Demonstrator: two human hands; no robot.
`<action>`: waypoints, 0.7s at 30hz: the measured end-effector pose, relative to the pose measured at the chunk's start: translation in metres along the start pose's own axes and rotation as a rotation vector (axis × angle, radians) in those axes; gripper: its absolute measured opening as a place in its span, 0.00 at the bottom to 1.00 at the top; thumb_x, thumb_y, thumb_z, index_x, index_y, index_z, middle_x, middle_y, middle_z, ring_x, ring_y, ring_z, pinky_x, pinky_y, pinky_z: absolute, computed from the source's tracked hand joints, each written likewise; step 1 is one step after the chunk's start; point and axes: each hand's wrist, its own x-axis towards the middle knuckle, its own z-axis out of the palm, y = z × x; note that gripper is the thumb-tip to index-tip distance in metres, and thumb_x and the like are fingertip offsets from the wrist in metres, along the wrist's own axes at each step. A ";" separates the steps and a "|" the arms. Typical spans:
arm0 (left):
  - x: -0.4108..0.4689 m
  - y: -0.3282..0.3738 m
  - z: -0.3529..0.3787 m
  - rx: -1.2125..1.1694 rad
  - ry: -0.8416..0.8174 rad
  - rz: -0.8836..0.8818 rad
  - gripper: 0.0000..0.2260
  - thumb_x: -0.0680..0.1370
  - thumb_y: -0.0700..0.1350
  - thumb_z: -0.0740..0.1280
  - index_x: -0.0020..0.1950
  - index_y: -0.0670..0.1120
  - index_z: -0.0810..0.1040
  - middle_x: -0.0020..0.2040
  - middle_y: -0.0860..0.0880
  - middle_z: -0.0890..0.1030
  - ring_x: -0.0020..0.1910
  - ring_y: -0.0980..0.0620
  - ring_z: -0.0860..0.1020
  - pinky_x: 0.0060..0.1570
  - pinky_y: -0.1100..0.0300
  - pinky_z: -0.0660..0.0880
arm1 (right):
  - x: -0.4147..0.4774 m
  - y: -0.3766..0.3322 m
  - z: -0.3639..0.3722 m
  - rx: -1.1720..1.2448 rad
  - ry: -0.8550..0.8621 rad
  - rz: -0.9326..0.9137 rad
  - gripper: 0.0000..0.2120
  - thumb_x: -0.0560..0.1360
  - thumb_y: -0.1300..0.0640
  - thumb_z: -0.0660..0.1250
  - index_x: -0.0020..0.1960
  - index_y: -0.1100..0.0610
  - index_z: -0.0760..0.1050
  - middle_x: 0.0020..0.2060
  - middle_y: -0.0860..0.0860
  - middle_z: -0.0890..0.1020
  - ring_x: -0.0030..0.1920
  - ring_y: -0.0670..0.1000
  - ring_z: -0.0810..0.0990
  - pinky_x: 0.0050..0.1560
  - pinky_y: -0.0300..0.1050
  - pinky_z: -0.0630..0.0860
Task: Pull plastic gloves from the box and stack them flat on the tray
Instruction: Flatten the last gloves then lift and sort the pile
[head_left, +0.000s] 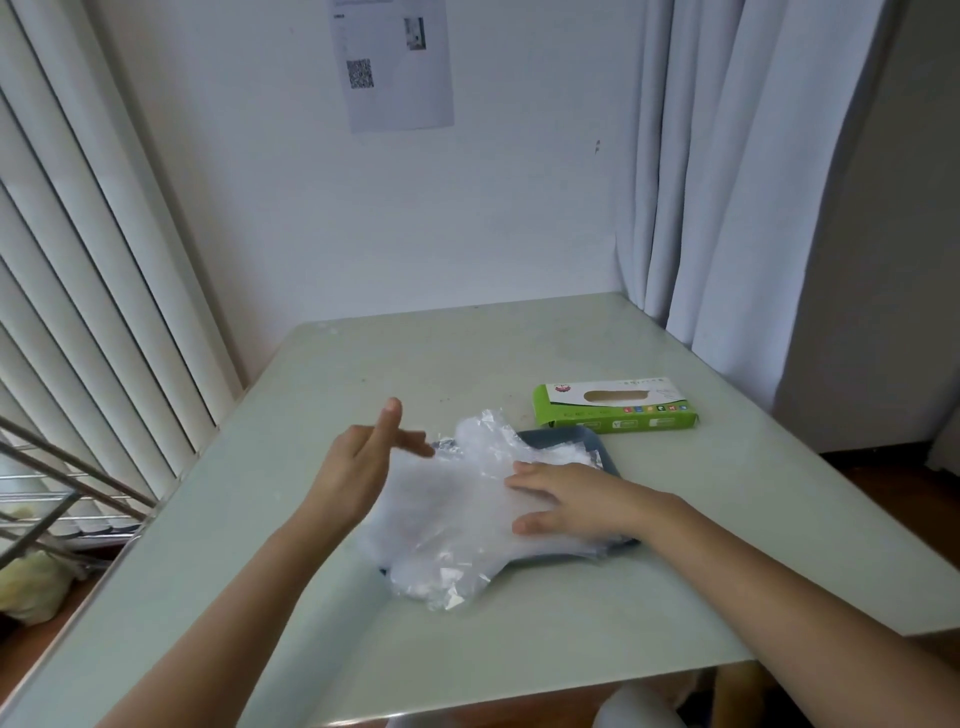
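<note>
A pile of clear plastic gloves (447, 525) lies on a dark blue tray (587, 436) in the middle of the table, spilling over the tray's near left edge. My right hand (566, 501) presses flat on the pile with straight fingers. My left hand (363, 462) hovers at the pile's left side, fingers extended and blurred, holding nothing that I can make out. The green glove box (615, 410) lies flat behind the tray to the right, its oval slot facing up.
The pale green table (519, 639) meets the white wall at the back. Vertical blinds and a metal rack (62, 493) stand to the left. A grey curtain (727, 182) hangs at the back right corner.
</note>
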 end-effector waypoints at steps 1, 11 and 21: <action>0.002 0.006 0.003 0.062 0.036 0.025 0.24 0.83 0.55 0.52 0.47 0.48 0.86 0.54 0.54 0.82 0.55 0.59 0.75 0.55 0.66 0.61 | -0.001 -0.001 0.001 -0.024 -0.031 0.000 0.35 0.74 0.38 0.66 0.76 0.44 0.57 0.77 0.42 0.52 0.76 0.45 0.53 0.74 0.41 0.52; 0.008 0.000 0.091 0.712 -0.469 0.137 0.25 0.84 0.51 0.51 0.79 0.44 0.49 0.79 0.46 0.54 0.77 0.49 0.53 0.73 0.55 0.48 | 0.002 0.001 0.014 -0.227 -0.122 -0.029 0.41 0.75 0.34 0.59 0.78 0.45 0.41 0.78 0.48 0.40 0.77 0.53 0.38 0.76 0.53 0.43; 0.011 -0.044 0.093 0.877 -0.507 -0.013 0.42 0.72 0.74 0.51 0.78 0.57 0.38 0.78 0.54 0.37 0.77 0.49 0.37 0.71 0.37 0.37 | 0.001 0.006 0.007 -0.299 -0.213 0.085 0.46 0.74 0.30 0.56 0.77 0.48 0.33 0.76 0.46 0.34 0.76 0.52 0.34 0.76 0.53 0.39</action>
